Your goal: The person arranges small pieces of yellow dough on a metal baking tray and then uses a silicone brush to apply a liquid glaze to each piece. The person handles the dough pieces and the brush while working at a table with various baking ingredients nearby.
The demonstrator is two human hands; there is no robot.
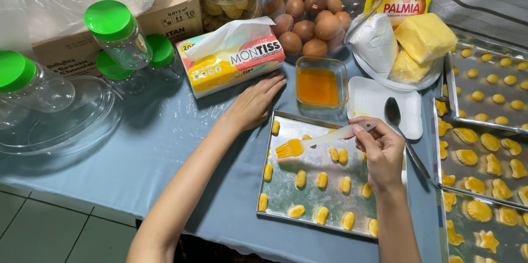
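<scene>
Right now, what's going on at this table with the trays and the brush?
A person is glazing small pieces of dough. The right hand holds a yellow-bristled pastry brush over a metal baking tray of small oblong cookies. The left hand rests flat on the blue tablecloth, its fingers touching the tray's far corner. A small dish of orange liquid sits just beyond the tray. More filled trays wait on the right.

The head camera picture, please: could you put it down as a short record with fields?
Setting: table under a pale blue cloth
Right hand: holds a pastry brush, its yellow bristles over the tray
Left hand: rests flat on the cloth beside the tray's far left corner
Tray: metal, small yellow dough pieces in rows
Behind tray: square dish of orange liquid, tissue pack
</scene>
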